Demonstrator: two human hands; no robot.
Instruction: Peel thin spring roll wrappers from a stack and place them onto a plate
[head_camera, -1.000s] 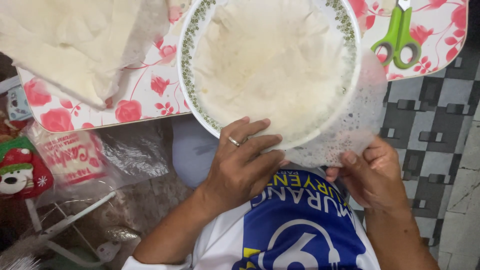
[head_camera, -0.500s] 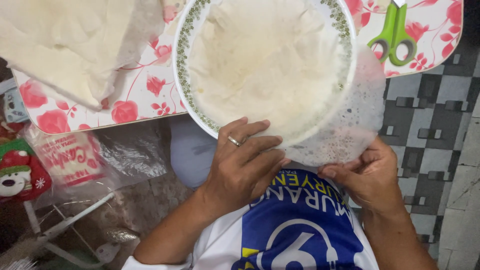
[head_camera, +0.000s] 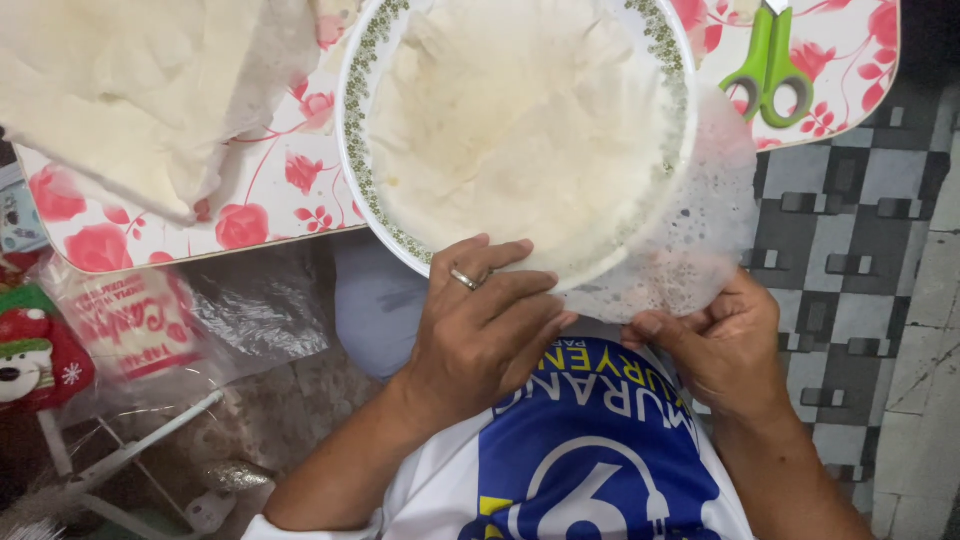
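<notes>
- The counter (head_camera: 280, 200) has a white top printed with red roses; only its near edge shows, running across the upper part of the view.
- Below and to the right of the plate (head_camera: 352, 130), the floor (head_camera: 850, 260) is laid in grey and black checkered tiles, with paler tiles at the far right edge.
- The plate is a round white dish with a green dotted band along its rim; it sits at the counter's near edge and juts out past it toward the person.
- A thin, pale, round wrapper sheet (head_camera: 520, 120) lies inside the plate and covers nearly all of its well.
- A second sheet, translucent and speckled with small bubbles (head_camera: 700, 230), hangs over the plate's right and lower rim.
- The left hand (head_camera: 490, 320), a ring on one finger, lies flat with its fingertips on the plate's lower rim and the sheet there; it presses and does not grip.
- The right hand (head_camera: 715, 345), just lower right of the plate, pinches the bottom edge of the translucent sheet between thumb and fingers.
- Left of the plate, a stack of pale wrappers (head_camera: 130, 90) rests on the counter.
- Right of the plate, green-handled scissors (head_camera: 770, 65) lie on the counter.
- Lower left of the plate, under the counter, clear plastic bags (head_camera: 170, 320) sit beside a red plush figure (head_camera: 35, 360) and a white wire rack (head_camera: 120, 470).
</notes>
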